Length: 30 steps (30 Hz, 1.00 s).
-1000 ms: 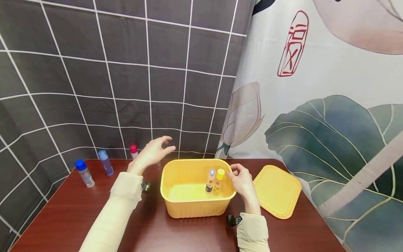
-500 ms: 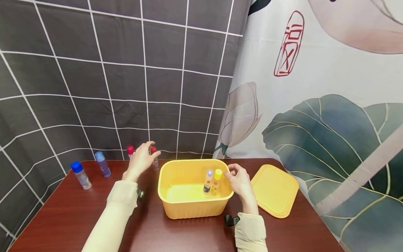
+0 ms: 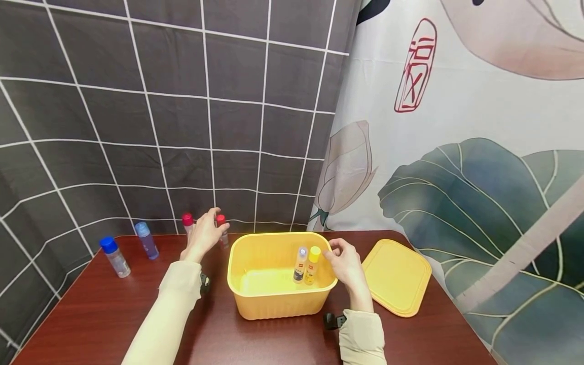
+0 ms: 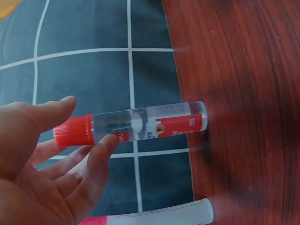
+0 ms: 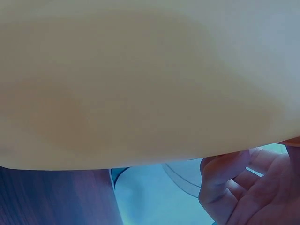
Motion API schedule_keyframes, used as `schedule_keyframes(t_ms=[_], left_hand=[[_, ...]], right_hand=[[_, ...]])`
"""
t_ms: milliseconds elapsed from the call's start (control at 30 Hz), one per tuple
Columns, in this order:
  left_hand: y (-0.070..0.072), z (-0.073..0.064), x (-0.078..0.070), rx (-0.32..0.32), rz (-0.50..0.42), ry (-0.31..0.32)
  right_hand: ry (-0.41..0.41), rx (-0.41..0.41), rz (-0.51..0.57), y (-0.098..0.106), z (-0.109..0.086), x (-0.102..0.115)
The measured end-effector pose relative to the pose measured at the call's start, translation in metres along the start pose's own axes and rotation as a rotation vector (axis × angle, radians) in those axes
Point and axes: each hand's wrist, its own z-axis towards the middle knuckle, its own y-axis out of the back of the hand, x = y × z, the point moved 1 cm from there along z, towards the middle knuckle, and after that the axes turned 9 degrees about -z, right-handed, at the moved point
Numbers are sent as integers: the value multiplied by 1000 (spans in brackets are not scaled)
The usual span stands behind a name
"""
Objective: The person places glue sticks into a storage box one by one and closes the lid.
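Observation:
My left hand [image 3: 205, 236] reaches to a clear glue bottle with a red cap [image 4: 154, 123] at the table's back edge. In the left wrist view its thumb lies over the cap, a gap showing, with the fingers spread along the other side. A second red-capped tube [image 4: 164, 214] stands beside this hand. My right hand [image 3: 347, 261] pinches the right rim of a yellow plastic bin [image 3: 274, 305]; the bin's wall fills most of the right wrist view. Inside the bin stand a yellow-capped bottle [image 3: 312, 268] and a pale-capped bottle [image 3: 299, 268].
To the left stand a blue-capped clear bottle [image 3: 117, 261] and a blue bottle with a light-blue cap [image 3: 148, 243]. A flat yellow lid [image 3: 397, 279] lies right of the bin on the brown table [image 3: 264, 342]. A dark gridded curtain [image 3: 182, 121] hangs behind.
My left hand has moved left and slightly down, away from above the bin, to the red-capped glue bottle. The right hand keeps its place at the bin's rim.

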Motion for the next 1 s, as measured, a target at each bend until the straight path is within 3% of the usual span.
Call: schedule_keyframes(t_ms=[300,633,833,1000], left_hand=[[-6,1,9,-29,5,9],[-8,0,12,-50,4,-33],[-4,-4,9,-26,-4,-55],[4,-4,-2,-47,6,-105]], right_hand=[[-1,11,0,-1,0,-1],[2,2,-6,0,-1,0],[-7,16,-3,-1,-2,0],[-8,22,5,1,-1,0]])
